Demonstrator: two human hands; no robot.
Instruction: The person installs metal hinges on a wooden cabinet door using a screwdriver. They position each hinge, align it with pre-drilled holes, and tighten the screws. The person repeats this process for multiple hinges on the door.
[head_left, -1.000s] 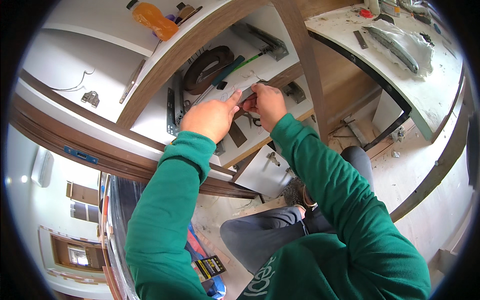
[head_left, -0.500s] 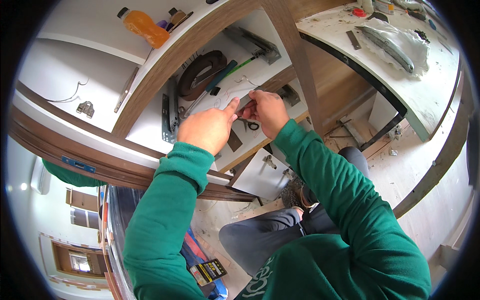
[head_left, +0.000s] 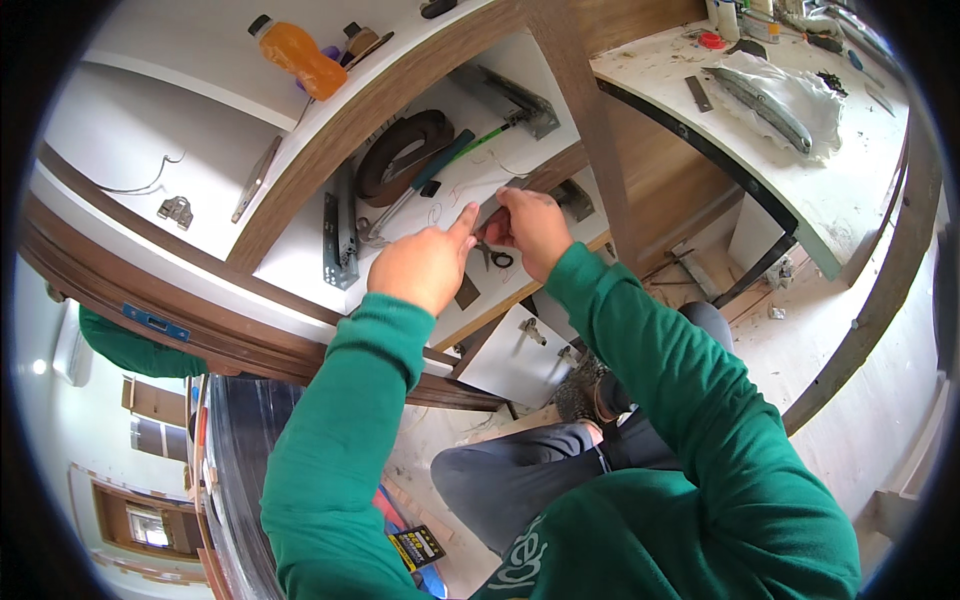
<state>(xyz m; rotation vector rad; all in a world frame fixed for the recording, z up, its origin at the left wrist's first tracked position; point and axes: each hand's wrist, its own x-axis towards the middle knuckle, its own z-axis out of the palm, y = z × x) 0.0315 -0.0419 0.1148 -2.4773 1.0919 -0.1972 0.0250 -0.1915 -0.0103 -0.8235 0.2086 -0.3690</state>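
Observation:
My right hand (head_left: 532, 228) is closed in a pinch on a thin, narrow brown-grey strip (head_left: 488, 211). My left hand (head_left: 420, 268) meets it from the left, index finger stretched along the strip and the other fingers curled, partly hidden. Both hands are over a white cabinet shelf with a wooden front edge. Scissors with black handles (head_left: 497, 258) lie just below my fingers, near a small flat brown piece (head_left: 467, 292). Behind my hands rest a hammer with a teal grip (head_left: 443, 160) and a coil of brown banding (head_left: 400, 150).
Metal drawer runners (head_left: 340, 240) stand at the compartment's left. An orange bottle (head_left: 298, 60) is on the upper ledge, and a loose hinge (head_left: 176, 211) lies on the left panel. At right, a white worktop (head_left: 800, 190) holds a metal tool on crumpled white wrapping (head_left: 775, 105).
The view has shifted slightly. My left hand has tilted a little and moved right, closer to my right hand; the strip stays between them.

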